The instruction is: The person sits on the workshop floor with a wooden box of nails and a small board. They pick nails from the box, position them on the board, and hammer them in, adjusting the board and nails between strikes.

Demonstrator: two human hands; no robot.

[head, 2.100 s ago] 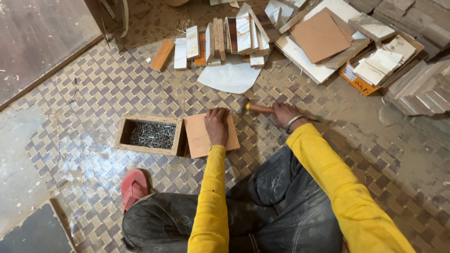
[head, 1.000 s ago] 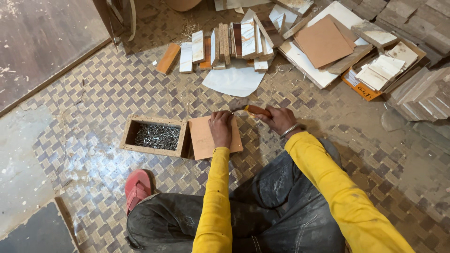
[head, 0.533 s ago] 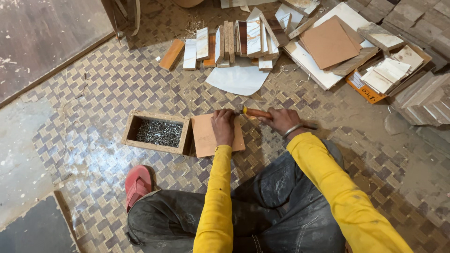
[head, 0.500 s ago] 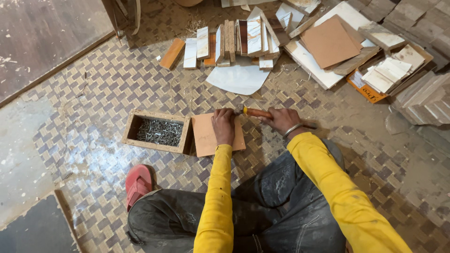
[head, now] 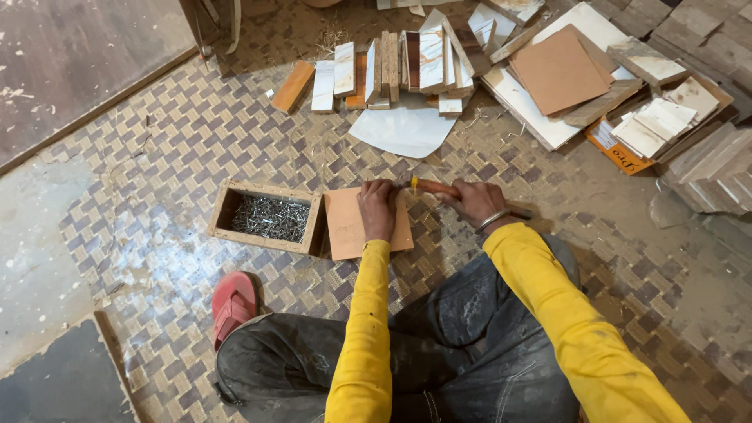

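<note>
Board: flat square light-brown wooden board (head: 350, 225) lies at frame centre on the woven mat (head: 157, 157), unmoved since earlier.
Left hand: left hand (head: 377, 210) pressed flat on the board, as before.
Right hand: right hand (head: 475, 202) closed around an orange-handled tool (head: 432, 187), held lower than two seconds ago.
Box: open wooden box (head: 225, 213) left of the board, touching it, holds grey nails (head: 272, 218).

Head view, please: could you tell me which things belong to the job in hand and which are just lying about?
In hand:
- left hand pressing on the board
- right hand gripping the hammer
- nail box beside the board

Lying about:
- wood blocks
- white sheet
- panel stack
- red sandal
</note>
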